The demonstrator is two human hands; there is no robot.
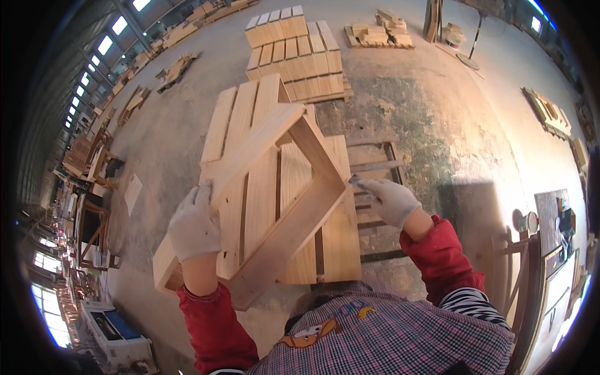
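Observation:
An open rectangular wooden box frame (315, 150) is held tilted in front of me, its boards set diagonally. Beneath it are pale slatted wooden crates (342, 244). Both hands wear whitish gloves. My left hand (196, 224) is closed around the frame's left board, fingers over the upper edge and thumb toward the inside. At the frame's right corner, my right hand (392, 203) pinches a small dark flat tool (355, 180). Its tip touches or nearly touches the wood there; most of it is hidden by the fingers, so its kind is unclear.
Stacked slatted crates (294, 53) stand on a pallet ahead. A bare pallet frame (375, 165) lies on the floor, right of the near crates. Wood pieces (381, 31) sit on another pallet farther off. A bench (531, 269) stands at right, and a white machine (119, 334) at lower left.

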